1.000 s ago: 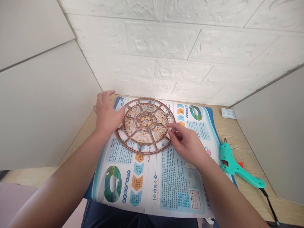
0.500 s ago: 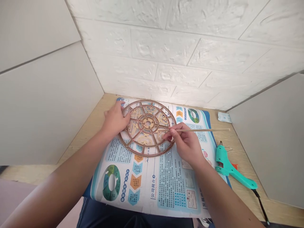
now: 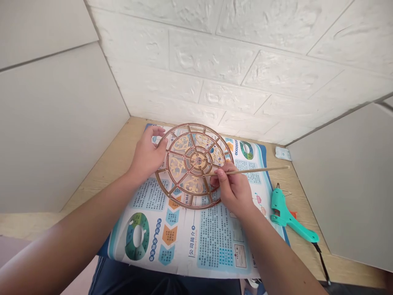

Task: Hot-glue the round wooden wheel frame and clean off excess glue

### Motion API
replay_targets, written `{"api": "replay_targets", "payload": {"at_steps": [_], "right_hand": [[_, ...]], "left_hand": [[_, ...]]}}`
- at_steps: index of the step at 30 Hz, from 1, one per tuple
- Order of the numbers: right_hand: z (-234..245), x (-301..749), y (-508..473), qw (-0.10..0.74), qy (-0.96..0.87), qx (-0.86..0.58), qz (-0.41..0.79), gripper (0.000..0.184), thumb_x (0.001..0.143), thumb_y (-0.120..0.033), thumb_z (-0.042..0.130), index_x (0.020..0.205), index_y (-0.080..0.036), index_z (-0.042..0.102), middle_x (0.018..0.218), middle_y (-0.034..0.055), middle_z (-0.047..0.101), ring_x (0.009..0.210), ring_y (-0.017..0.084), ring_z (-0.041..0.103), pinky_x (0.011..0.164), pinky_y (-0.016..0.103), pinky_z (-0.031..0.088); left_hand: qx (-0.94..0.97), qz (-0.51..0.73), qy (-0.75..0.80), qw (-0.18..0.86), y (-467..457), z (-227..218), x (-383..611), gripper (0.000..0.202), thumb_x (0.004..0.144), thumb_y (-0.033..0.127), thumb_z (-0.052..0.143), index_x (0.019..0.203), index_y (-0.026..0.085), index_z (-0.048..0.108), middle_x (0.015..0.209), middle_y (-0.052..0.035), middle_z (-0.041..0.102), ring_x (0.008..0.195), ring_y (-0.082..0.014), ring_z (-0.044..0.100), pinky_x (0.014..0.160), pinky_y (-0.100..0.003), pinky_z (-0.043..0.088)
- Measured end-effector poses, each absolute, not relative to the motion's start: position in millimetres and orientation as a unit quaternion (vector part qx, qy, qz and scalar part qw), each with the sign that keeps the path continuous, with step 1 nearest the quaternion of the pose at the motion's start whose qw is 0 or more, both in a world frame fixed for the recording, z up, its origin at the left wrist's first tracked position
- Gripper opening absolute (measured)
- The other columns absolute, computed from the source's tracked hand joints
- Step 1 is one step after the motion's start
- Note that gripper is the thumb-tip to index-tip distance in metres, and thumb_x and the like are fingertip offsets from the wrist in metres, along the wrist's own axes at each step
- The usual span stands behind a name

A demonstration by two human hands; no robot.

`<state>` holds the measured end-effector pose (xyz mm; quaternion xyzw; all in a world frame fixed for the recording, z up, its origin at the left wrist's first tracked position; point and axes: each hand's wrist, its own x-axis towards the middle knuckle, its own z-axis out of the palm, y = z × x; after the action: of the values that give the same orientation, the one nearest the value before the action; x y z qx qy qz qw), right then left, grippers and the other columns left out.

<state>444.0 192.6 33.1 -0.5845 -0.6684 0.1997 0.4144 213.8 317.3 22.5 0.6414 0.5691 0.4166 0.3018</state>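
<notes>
A round openwork wooden wheel (image 3: 196, 165) with spokes, a central hub and pale scrollwork panels is held over a printed paper sheet (image 3: 211, 239). At its left rim, my left hand (image 3: 149, 153) is closed, thumb on the near face and fingers partly hidden behind. My right hand (image 3: 235, 186) pinches a thin wooden stick (image 3: 264, 169) between thumb and forefinger. The stick's left tip lies over the wheel just below and right of the hub; its other end points right. Some right fingers sit at the wheel's lower right edge, where their contact is hidden.
On the wooden tabletop (image 3: 302, 196) to the right lies a teal glue gun (image 3: 284, 215) with a black cord. A small white packet (image 3: 283, 153) is near the right panel. A white brick-pattern wall (image 3: 233, 98) stands behind, with pale panels at both sides.
The wheel has shifted right over the sheet and turned a little, with its face tilted differently. Both hands moved along with it. The view has shifted slightly.
</notes>
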Motion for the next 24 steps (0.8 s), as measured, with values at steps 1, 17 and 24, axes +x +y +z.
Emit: {"api": "replay_targets", "payload": {"at_steps": [1, 17, 24], "right_hand": [[33, 444, 193, 0.417, -0.670, -0.581, 0.199, 0.031, 0.106, -0.033, 0.045, 0.079, -0.022, 0.054, 0.069, 0.0005, 0.062, 0.055, 0.013, 0.059, 0.054, 0.027, 0.044], [32, 435, 196, 0.401, -0.682, -0.562, 0.240, 0.034, 0.106, -0.030, 0.046, 0.074, -0.022, 0.052, 0.065, 0.0003, 0.059, 0.057, 0.014, 0.055, 0.055, 0.028, 0.043], [35, 453, 197, 0.621, -0.553, -0.500, 0.241, 0.025, 0.109, -0.040, 0.044, 0.100, -0.025, 0.062, 0.072, 0.0001, 0.066, 0.058, 0.015, 0.059, 0.054, 0.030, 0.047]], "left_hand": [[0.637, 0.413, 0.576, 0.302, 317, 24, 214, 0.028, 0.092, 0.031, 0.062, 0.119, 0.023, 0.060, 0.125, -0.0047, 0.065, 0.065, -0.0100, 0.058, 0.072, -0.031, 0.055], [0.644, 0.392, 0.589, 0.290, 317, 22, 213, 0.022, 0.092, 0.027, 0.062, 0.113, 0.021, 0.062, 0.122, -0.0034, 0.066, 0.062, -0.0094, 0.057, 0.068, -0.029, 0.051], [0.629, 0.402, 0.585, 0.317, 331, 19, 205, 0.024, 0.088, 0.032, 0.070, 0.109, 0.023, 0.066, 0.116, -0.0013, 0.072, 0.062, -0.0116, 0.062, 0.066, -0.030, 0.053]]}}
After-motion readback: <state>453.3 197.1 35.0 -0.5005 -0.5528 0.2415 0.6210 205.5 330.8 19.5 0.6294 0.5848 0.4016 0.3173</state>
